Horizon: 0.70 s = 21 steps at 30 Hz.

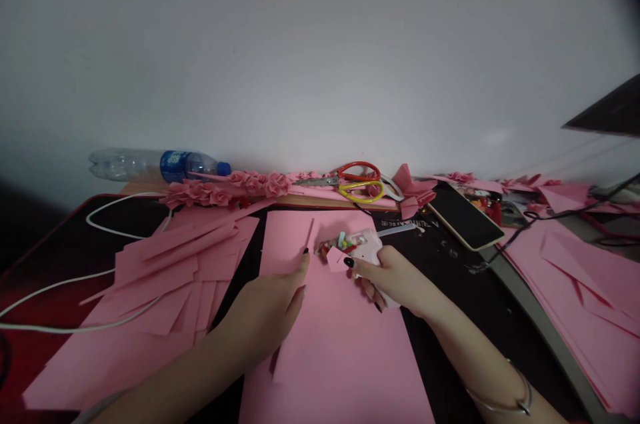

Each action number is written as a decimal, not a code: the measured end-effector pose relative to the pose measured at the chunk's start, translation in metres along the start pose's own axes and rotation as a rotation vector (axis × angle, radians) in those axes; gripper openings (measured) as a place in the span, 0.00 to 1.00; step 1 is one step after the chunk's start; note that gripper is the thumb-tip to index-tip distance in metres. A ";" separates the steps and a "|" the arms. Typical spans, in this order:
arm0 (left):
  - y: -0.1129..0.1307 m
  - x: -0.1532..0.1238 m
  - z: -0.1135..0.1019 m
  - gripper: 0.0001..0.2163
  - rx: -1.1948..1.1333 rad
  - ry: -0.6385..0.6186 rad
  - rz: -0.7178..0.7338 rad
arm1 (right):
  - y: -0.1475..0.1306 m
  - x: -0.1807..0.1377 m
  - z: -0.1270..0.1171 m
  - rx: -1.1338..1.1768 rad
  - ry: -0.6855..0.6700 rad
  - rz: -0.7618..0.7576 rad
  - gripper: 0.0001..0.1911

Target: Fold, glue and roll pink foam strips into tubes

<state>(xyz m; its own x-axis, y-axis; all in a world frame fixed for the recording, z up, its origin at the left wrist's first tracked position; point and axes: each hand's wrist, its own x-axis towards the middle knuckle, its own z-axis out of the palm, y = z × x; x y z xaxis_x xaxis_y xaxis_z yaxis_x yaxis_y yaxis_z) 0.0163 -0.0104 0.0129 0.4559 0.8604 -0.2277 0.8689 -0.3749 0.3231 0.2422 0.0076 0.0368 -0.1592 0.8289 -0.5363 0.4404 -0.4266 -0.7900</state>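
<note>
My right hand (395, 277) is wrapped round a pale pink glue gun (367, 244), its nozzle pointing left toward a small pink paper piece (336, 259) near the tip. My left hand (273, 304) lies flat on a large pink sheet (340, 344), fingers together, index fingertip pressing next to a cut strip (311, 232) that stands up from the sheet. Both hands have dark nails.
Loose pink strips (175, 264) lie at the left under a white cable (65, 281). Along the wall lie a plastic bottle (155, 164), a row of pink paper roses (225, 187), red scissors (357, 172) and yellow scissors (361, 191). A phone (465, 217) and more pink sheets (580, 284) are at the right.
</note>
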 end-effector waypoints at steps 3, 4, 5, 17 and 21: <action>0.000 0.001 0.000 0.25 -0.009 0.005 0.005 | -0.002 -0.002 -0.001 -0.013 -0.058 0.027 0.12; 0.000 0.001 0.000 0.25 -0.011 0.005 0.007 | -0.002 -0.003 -0.001 -0.015 -0.074 0.040 0.12; 0.000 0.001 -0.001 0.25 -0.012 0.004 0.009 | -0.002 -0.004 -0.002 -0.016 -0.077 0.048 0.12; 0.001 -0.001 -0.003 0.24 -0.006 -0.005 0.016 | 0.002 -0.002 -0.005 0.010 -0.044 0.012 0.11; 0.000 -0.001 -0.002 0.25 -0.004 0.010 0.020 | 0.002 -0.002 -0.005 -0.008 -0.074 0.033 0.11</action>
<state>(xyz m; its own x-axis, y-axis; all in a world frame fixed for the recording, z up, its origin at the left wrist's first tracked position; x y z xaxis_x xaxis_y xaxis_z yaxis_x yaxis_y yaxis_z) 0.0160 -0.0102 0.0154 0.4712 0.8562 -0.2119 0.8588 -0.3906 0.3315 0.2480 0.0073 0.0379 -0.2091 0.7850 -0.5831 0.4536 -0.4503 -0.7690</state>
